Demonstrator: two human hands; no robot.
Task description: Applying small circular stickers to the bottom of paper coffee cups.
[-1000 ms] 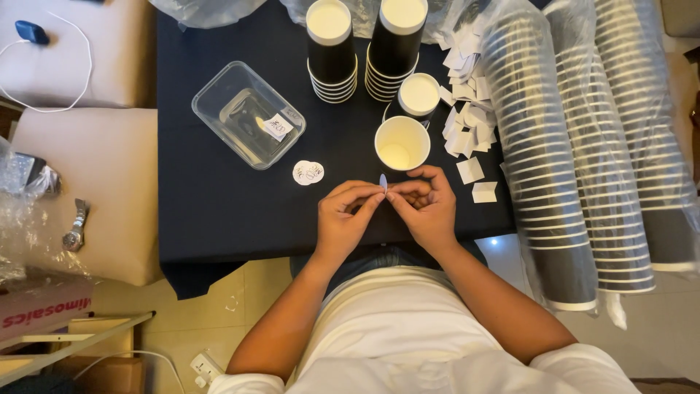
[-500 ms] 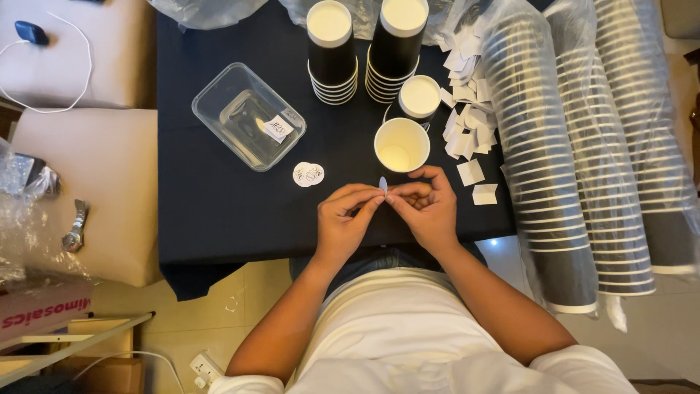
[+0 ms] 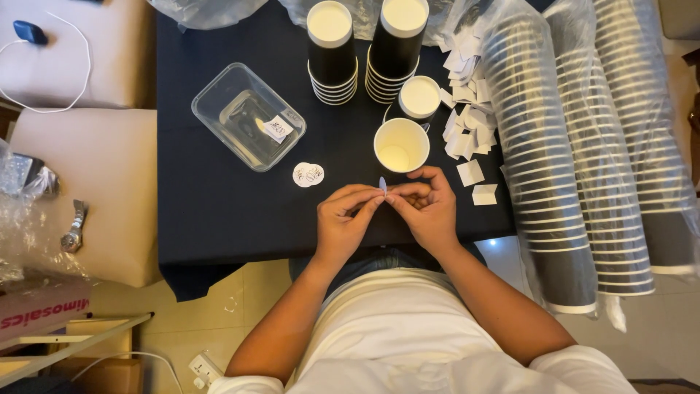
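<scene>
head view looks straight down: the left hand (image 3: 343,222) and the right hand (image 3: 426,208) meet at the near edge of the black table (image 3: 211,204), fingertips together, both pinching a small white round sticker (image 3: 383,184) that stands on edge between them. whether it is still on a backing i cannot tell. just beyond the hands, at 12 o'clock, an open black paper cup with a cream inside (image 3: 401,144) stands upright. at 10 o'clock from the hands two round white stickers (image 3: 308,174) lie flat on the table, overlapping. at 2 o'clock lie loose white paper squares (image 3: 470,131), piled thicker farther back. farther at 10 o'clock sits a clear plastic rectangular tub (image 3: 248,117) with a small label in it. at 12 o'clock, farthest, stand two stacks of black paper cups (image 3: 364,44). along 3 o'clock lie long sleeves of nested black cups in clear plastic (image 3: 576,146).
</scene>
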